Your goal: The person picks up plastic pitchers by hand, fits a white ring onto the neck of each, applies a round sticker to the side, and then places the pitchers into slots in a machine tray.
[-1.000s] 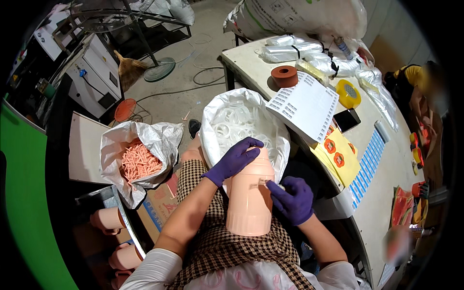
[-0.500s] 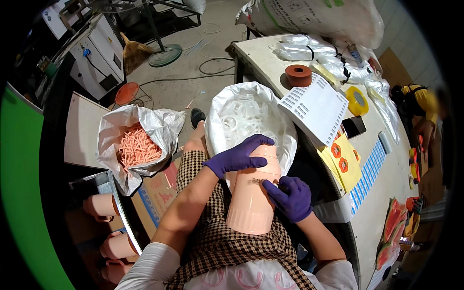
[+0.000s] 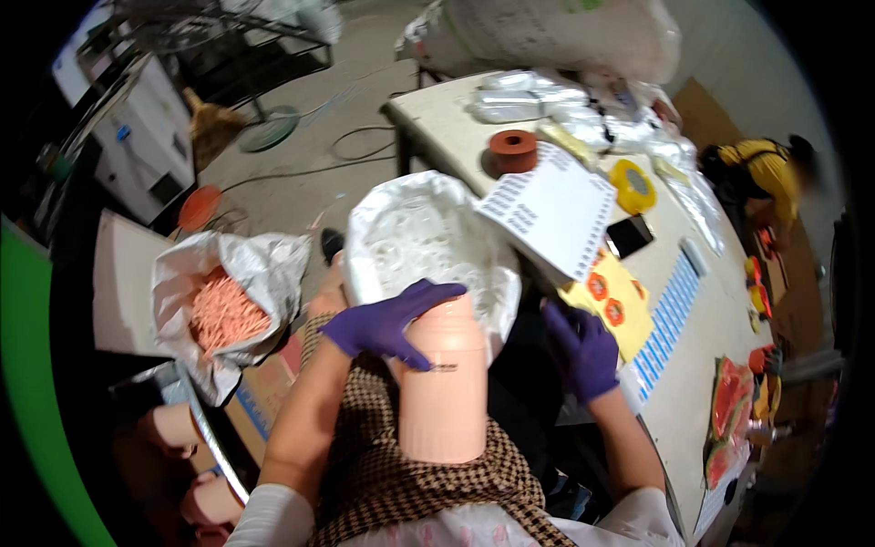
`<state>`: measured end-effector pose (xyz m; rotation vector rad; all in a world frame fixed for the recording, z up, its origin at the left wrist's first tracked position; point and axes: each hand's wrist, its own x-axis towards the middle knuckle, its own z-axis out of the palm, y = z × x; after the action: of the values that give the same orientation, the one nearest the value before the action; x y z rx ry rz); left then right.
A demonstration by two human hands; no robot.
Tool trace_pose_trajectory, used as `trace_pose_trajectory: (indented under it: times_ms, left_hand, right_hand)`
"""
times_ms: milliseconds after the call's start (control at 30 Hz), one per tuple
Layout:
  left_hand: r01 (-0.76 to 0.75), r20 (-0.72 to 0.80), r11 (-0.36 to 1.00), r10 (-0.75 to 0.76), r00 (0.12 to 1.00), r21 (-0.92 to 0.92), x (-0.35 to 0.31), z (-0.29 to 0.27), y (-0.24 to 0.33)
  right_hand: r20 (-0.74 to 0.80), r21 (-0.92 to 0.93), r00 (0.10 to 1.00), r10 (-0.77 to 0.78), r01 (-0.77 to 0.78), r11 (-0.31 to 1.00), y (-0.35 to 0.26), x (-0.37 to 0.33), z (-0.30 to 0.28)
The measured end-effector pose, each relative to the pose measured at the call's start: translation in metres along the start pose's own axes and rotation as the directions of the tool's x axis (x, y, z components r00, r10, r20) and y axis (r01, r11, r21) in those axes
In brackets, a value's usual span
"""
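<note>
A pink plastic jug [image 3: 443,410] stands tilted over my lap, its ribbed wide end toward me. A small dark printed mark sits on its side. My left hand [image 3: 392,325], in a purple glove, is closed around the narrower upper end, thumb near the mark. My right hand [image 3: 581,354], also purple-gloved, is off the jug beside the table edge, fingers apart and loosely bent, with nothing visible in them. Nearest to it is a yellow sheet with red round stickers [image 3: 616,305]. Slight blur softens its fingers.
A white sack of clear plastic rings [image 3: 357,239] stands ahead; another sack [image 3: 283,260] holds pink pieces. Pink jugs [image 3: 173,426] lie in a box at left. The table [image 3: 693,365] carries label sheets [image 3: 551,205], tape rolls [image 3: 513,150] and a phone [image 3: 630,236]. A person in yellow [image 3: 770,178] works beyond.
My right hand has left the jug's side and moved right toward the table edge. The jug has become more upright in view, with my left hand still gripping it. The view has shifted.
</note>
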<state>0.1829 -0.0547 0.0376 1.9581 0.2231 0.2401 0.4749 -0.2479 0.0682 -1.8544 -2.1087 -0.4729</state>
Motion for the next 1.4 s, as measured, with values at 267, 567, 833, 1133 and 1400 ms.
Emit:
trace_pose_trajectory:
  times_ms: [267, 567, 833, 1133, 1400]
  left_hand:
    - [0.161, -0.617, 0.958, -0.278, 0.736, -0.239, -0.003, 0.01, -0.023]
    - [0.002, -0.785, 0.982, 0.152, 0.601, 0.191, 0.023, -0.002, 0.004]
    - [-0.141, -0.508, 0.855, -0.157, 0.847, -0.499, 0.087, 0.128, 0.049]
    - [0.186, -0.096, 0.884, -0.25, 0.964, -0.429, 0.06, 0.174, 0.032]
    - [0.37, -0.177, 0.784, -0.509, 0.842, -0.499, 0.037, 0.183, 0.0]
  right_hand:
    - [-0.135, 0.328, 0.977, 0.166, -0.114, 0.938, 0.049, 0.067, -0.004]
    - [0.544, 0.822, 0.79, 0.285, -0.432, -0.372, -0.078, -0.085, 0.064]
    - [0.435, 0.875, 0.34, 0.834, 0.058, -0.481, 0.03, -0.184, 0.006]
    - [0.103, 0.995, 0.252, 0.962, -0.044, -0.095, 0.202, -0.193, -0.058]
    - [0.367, 0.928, 0.606, 0.705, -0.187, -0.322, 0.213, -0.052, -0.064]
